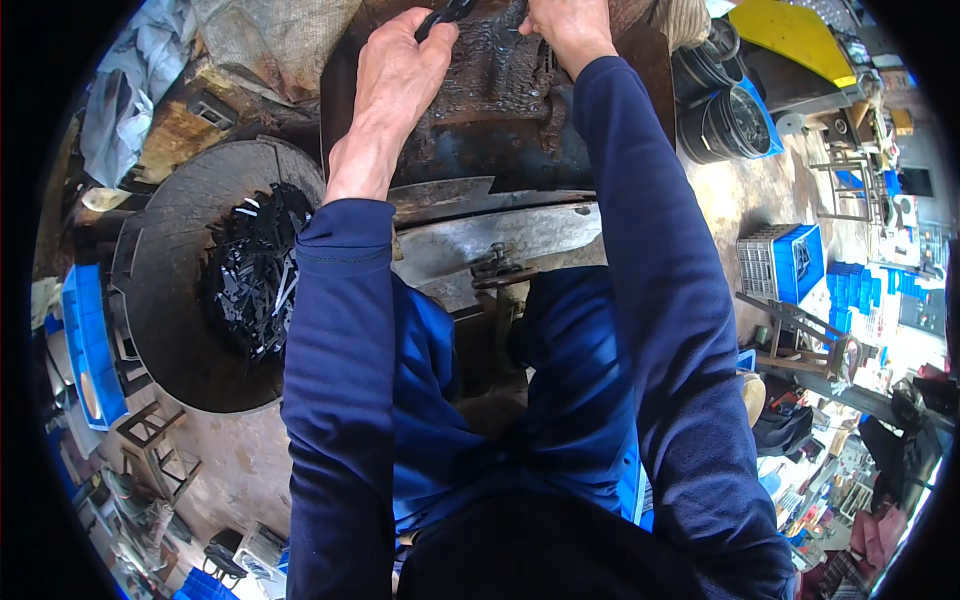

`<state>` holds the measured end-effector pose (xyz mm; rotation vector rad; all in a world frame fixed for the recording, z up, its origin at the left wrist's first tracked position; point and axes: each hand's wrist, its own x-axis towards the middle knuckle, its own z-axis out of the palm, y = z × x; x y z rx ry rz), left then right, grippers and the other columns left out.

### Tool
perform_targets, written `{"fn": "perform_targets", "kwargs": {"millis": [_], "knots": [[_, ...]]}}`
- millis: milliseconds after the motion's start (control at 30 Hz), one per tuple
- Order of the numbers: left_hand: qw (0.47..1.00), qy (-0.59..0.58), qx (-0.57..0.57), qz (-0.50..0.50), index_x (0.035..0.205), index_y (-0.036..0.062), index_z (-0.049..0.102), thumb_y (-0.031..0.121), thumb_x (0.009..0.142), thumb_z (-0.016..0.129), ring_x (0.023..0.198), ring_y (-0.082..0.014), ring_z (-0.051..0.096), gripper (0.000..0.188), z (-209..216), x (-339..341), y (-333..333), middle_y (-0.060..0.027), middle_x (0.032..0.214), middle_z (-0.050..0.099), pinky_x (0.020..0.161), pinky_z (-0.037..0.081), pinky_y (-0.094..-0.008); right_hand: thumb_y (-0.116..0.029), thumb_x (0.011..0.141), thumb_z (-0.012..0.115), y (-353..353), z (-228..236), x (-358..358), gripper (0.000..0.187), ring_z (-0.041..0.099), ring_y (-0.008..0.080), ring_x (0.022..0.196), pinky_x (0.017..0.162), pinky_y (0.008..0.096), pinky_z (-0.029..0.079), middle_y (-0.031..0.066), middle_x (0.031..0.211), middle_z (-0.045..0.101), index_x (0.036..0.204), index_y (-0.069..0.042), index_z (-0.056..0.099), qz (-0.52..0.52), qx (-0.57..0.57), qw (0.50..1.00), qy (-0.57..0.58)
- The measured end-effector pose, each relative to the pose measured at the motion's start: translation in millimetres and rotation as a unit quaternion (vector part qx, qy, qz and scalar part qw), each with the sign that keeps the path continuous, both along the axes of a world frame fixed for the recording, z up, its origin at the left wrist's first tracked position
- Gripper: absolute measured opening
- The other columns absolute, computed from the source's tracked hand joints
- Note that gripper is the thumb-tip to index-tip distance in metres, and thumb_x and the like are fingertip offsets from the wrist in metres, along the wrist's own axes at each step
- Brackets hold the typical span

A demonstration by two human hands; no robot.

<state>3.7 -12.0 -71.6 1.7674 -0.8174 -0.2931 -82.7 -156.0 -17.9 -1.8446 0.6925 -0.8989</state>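
Observation:
At the upper edge, my left hand (400, 70) is closed on a glossy black piece (446, 14), gripped between thumb and fingers. Its far end runs out of the picture, so its kind cannot be told. To the right, my right hand (572, 32) has its fingers bent together beside a dark strip or tool; the picture's edge cuts the hand off, and what it holds cannot be made out. Both hands are over a dark, rough, greasy metal machine bed (500, 110). Below it sits a worn grey metal plate (530, 238) with a bolt fitting (497, 264).
A large round bin (165, 300) at left holds many black strips and scraps (255, 280). Black buckets (725, 125) stand at right, near a yellow panel (790, 40). Farther right are a blue-and-white crate (785, 262) and stacked blue bins (850, 290). A wooden stool (160, 450) stands lower left.

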Motion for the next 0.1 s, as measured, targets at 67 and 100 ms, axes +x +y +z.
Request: {"fn": "perform_targets", "kwargs": {"millis": [67, 100], "knots": [[1.0, -0.001, 0.001, -0.003, 0.1, 0.0072, 0.068, 0.031, 0.092, 0.063, 0.061, -0.0064, 0.043, 0.026, -0.3, 0.6, 0.0, 0.0052, 0.066, 0.05, 0.057, 0.036, -0.0261, -0.027, 0.094, 0.066, 0.2, 1.0, -0.4, 0.028, 0.058, 0.0122, 0.053, 0.043, 0.028, 0.047, 0.0061, 0.079, 0.067, 0.106, -0.001, 0.063, -0.004, 0.003, 1.0, 0.009], [1.0, -0.002, 0.001, -0.005, 0.1, 0.0072, 0.068, 0.032, 0.092, 0.063, 0.061, -0.0066, 0.043, 0.027, -0.8, 1.3, 0.0, 0.0049, 0.066, 0.051, 0.058, 0.036, -0.0264, -0.027, 0.094, 0.066, 0.5, 1.1, -0.2, 0.028, 0.058, 0.0122, 0.053, 0.043, 0.028, 0.047, 0.0061, 0.079, 0.067, 0.106, -0.001, 0.063, -0.004, 0.003, 1.0, 0.009]]}}
